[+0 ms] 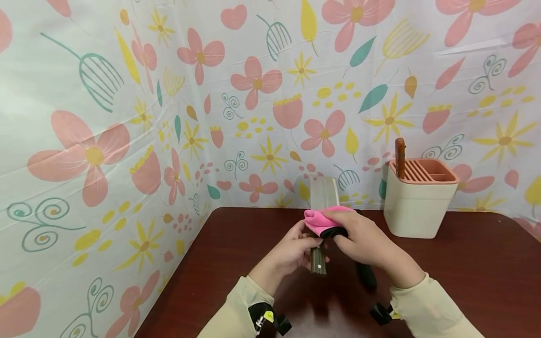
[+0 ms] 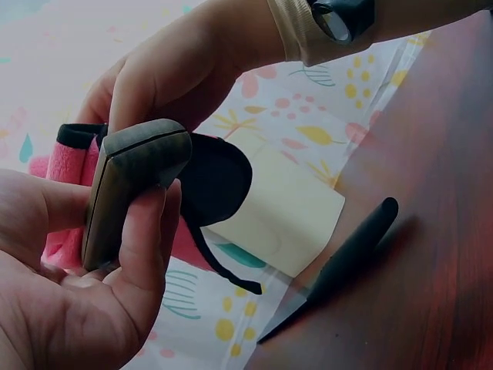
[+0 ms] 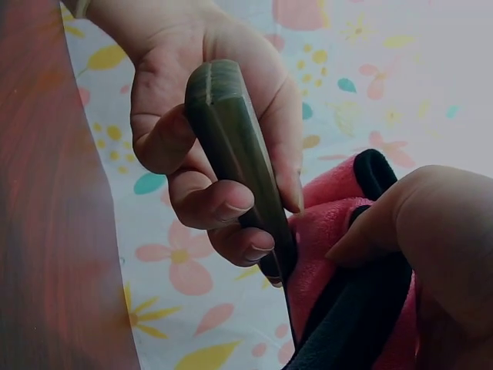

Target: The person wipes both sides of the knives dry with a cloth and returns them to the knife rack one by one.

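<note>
In the head view a cleaver (image 1: 324,192) points away from me, its broad blade up and its dark wooden handle (image 1: 318,263) toward me. My left hand (image 1: 291,249) grips that handle, as the right wrist view also shows, with fingers curled round the wood (image 3: 235,139). A pink cloth with black edging (image 1: 319,220) is wrapped over the blade close to the handle. My right hand (image 1: 365,234) pinches the cloth against the blade, thumb on the black edge. The cloth hides the lower part of the blade.
A black-handled knife (image 1: 367,276) lies on the dark red table (image 1: 245,234), beneath my right forearm. Behind it at the right stands a cream knife holder (image 1: 418,211) with an orange slotted top and a brown knife handle (image 1: 399,157) sticking up. Flowered cloth (image 1: 262,126) hangs behind and left.
</note>
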`<state>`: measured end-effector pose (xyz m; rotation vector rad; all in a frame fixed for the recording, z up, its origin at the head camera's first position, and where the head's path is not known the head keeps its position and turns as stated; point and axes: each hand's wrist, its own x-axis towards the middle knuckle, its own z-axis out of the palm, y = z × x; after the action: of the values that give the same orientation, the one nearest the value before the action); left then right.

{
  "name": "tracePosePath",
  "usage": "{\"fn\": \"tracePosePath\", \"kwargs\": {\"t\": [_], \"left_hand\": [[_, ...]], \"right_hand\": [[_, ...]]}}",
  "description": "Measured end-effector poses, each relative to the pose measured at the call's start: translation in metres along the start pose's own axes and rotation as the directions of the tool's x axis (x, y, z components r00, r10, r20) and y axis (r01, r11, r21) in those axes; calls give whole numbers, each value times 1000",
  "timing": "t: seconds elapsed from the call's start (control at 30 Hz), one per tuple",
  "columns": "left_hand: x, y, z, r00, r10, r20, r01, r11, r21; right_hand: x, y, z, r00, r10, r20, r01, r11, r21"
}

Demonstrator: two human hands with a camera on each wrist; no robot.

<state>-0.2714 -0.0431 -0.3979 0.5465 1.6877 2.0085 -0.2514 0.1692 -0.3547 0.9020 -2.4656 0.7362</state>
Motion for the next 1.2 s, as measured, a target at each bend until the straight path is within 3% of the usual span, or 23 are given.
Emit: {"fn": "tracePosePath", "kwargs": {"t": [0.3, 0.63, 0.9, 1.2], "left_hand": [[-2, 2, -1, 1000, -1, 2, 1, 1000, 17], [-2, 1, -3, 1000, 1, 1, -1, 1000, 7], [-1, -2, -7, 1000, 7, -13, -8, 1000, -5], [-1, -1, -7, 1000, -2, -16, 2, 1000, -12]], "right_hand": [[-2, 0, -2, 1000, -17, -8, 17, 1000, 10], [-2, 5, -7, 998, -60, 17, 57, 992, 109], [-4, 8, -10, 996, -75, 58, 59, 969, 239], [-7, 7, -19, 993, -66, 94, 39, 964, 265]]}}
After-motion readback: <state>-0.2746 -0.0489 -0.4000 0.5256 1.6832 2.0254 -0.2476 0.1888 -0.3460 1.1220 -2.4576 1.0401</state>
